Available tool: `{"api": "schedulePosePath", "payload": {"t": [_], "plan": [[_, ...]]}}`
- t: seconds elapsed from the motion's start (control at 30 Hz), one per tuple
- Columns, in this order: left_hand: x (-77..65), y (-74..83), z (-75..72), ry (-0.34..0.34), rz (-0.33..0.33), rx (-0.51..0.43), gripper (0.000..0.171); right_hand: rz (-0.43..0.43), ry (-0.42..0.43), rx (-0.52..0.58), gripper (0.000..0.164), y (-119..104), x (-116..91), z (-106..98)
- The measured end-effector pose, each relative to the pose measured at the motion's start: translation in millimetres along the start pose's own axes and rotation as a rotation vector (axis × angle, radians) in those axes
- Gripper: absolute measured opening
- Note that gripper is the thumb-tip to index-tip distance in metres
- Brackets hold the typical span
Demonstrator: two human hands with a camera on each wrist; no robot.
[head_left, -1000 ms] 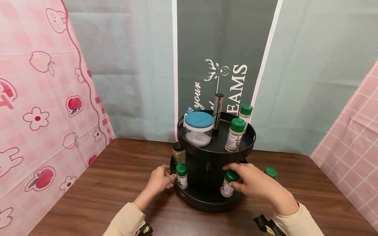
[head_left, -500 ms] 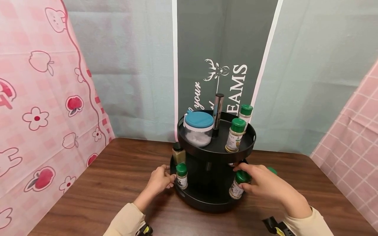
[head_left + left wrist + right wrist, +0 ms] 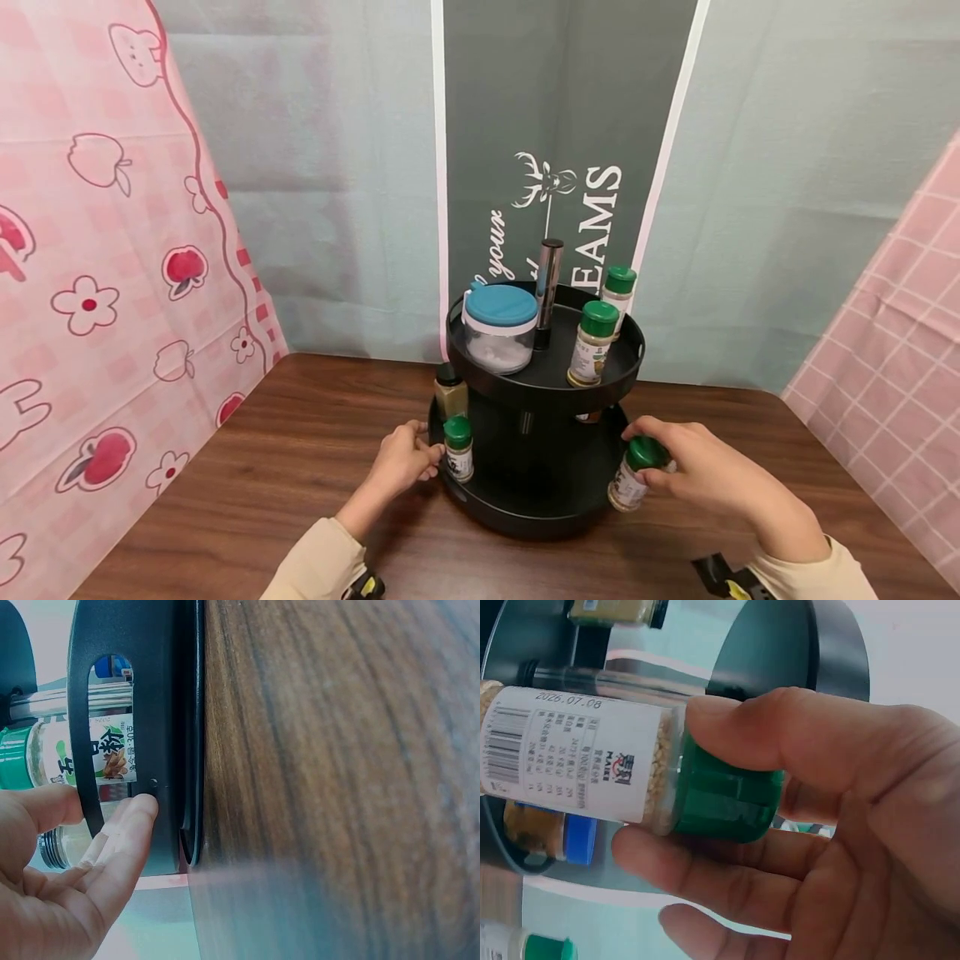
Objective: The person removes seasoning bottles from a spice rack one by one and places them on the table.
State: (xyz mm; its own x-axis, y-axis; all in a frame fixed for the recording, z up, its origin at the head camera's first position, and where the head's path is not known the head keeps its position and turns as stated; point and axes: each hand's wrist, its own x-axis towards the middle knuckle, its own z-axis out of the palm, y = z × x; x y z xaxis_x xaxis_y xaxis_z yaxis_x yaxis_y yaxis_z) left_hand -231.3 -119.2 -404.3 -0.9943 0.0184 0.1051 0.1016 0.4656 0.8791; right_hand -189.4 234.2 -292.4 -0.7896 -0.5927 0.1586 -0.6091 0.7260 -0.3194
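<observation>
My right hand (image 3: 708,475) pinches a green-capped spice jar (image 3: 628,487) by its cap, at the right edge of the lower tray (image 3: 517,523) of a black two-tier turntable rack. In the right wrist view, thumb and fingers sit on either side of the green cap (image 3: 724,795), and pale grains show below it. At the rack's left side, my left hand (image 3: 403,457) grips the lower tray's rim, thumb behind it and fingers outside, beside the handle slot. Just inside that rim stand another green-capped jar (image 3: 459,454) and a black-capped jar (image 3: 450,393).
The upper tray (image 3: 555,398) carries a blue-lidded container (image 3: 501,325) and two green-capped jars, one nearer (image 3: 592,343), one farther (image 3: 618,292). A blue-capped jar (image 3: 577,838) shows in the right wrist view. Wooden table (image 3: 300,433) surrounds the rack; cloth hangs behind.
My right hand has moved the green-capped jar rightward across the lower tray to its right edge. The green cap seen farther right is now mostly hidden behind the hand. My left hand stays put.
</observation>
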Motion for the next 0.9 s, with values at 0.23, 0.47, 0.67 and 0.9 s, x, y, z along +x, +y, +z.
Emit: {"api": "schedulePosePath", "payload": {"t": [0.23, 0.47, 0.67, 0.9], "plan": [[-1.7, -0.2, 0.2, -0.004, -0.005, -0.006, 0.049, 0.026, 0.006, 0.002, 0.033, 15.2, -8.8, -0.5], [-1.5, 0.0, 0.0, 0.002, -0.001, -0.012, 0.048, 0.057, 0.038, -0.056, 0.034, 29.4, -17.7, -1.8], [-0.3, 0.2, 1.0, -0.001, 0.000, -0.016, 0.048, 0.119, -0.012, -0.062, 0.033, 41.2, -23.2, -2.5], [0.7, 0.3, 0.3, -0.003, -0.003, -0.008, 0.048, 0.187, -0.047, -0.048, 0.033, 54.6, -29.3, -4.8]]}}
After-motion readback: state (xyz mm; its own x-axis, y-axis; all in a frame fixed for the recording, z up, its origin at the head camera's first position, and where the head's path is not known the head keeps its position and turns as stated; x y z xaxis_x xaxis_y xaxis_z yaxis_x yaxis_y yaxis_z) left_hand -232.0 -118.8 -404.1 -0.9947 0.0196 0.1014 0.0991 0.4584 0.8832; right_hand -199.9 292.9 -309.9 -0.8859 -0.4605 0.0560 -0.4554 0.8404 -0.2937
